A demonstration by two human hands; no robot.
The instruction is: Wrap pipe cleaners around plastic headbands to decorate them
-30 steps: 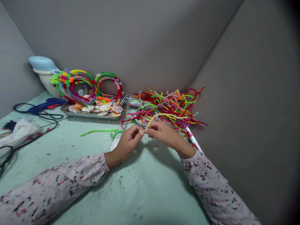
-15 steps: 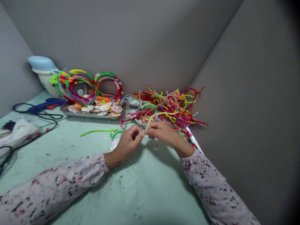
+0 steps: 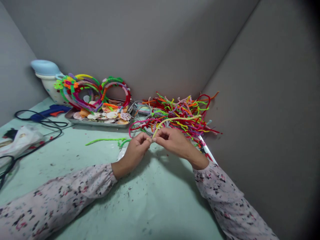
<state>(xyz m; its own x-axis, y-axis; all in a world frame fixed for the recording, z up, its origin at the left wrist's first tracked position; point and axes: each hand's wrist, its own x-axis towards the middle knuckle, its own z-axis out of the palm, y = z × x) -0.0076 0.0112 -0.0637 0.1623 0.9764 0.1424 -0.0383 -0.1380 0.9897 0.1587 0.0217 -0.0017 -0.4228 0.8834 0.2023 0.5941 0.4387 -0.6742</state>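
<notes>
A pale yellow pipe cleaner point(image 3: 175, 119) rises from between my fingertips and bends to the right over the heap. My right hand point(image 3: 172, 141) pinches it near its lower end. Touching or nearly touching those fingertips, my left hand point(image 3: 137, 148) is closed in a pinch on the same end, of which only a tiny bit shows. Just left of my left hand a green pipe cleaner point(image 3: 105, 140) lies on the table. Behind both hands spreads a heap of many-coloured pipe cleaners point(image 3: 185, 110).
A metal tray point(image 3: 100, 124) holds shells, with colourful wrapped headbands point(image 3: 116, 80) standing over it. At the left are a blue-lidded container point(image 3: 46, 68), a blue tool point(image 3: 47, 111), a black cable point(image 3: 53, 137) and a white plastic bag point(image 3: 22, 140). Walls point(image 3: 270, 116) rise behind and right.
The fingertips have shifted slightly left. The free part of the yellow pipe cleaner now reaches further right and a little higher, and my right hand's fingers have changed their pose.
</notes>
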